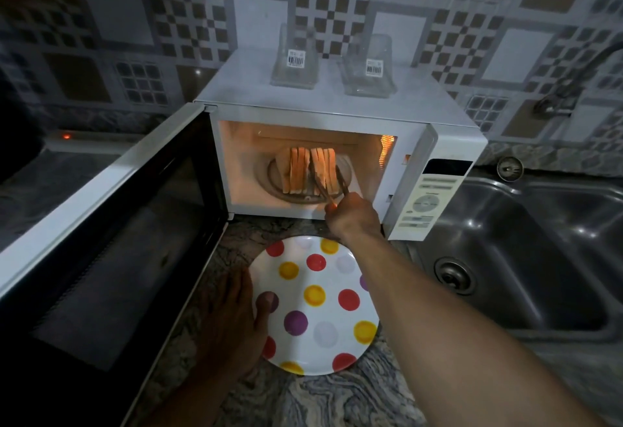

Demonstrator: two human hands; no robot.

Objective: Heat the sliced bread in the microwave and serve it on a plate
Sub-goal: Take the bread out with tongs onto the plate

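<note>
My right hand (352, 214) curls its fingers round the tongs (328, 184), whose tips straddle the right-hand slices of bread (308, 170) standing inside the open, lit microwave (337, 113), while my left hand (232, 319) lies flat, fingers together, thumb on the plate (320, 305) rim.

Dim kitchen — patterned tile wall (118, 29), steel sink (539, 258), veined countertop (337, 399).

tongs (332, 185) tips: lost among bread slices (296, 172) | control panel (426, 204) text: blurred | microwave door (101, 224): cut off left
</note>
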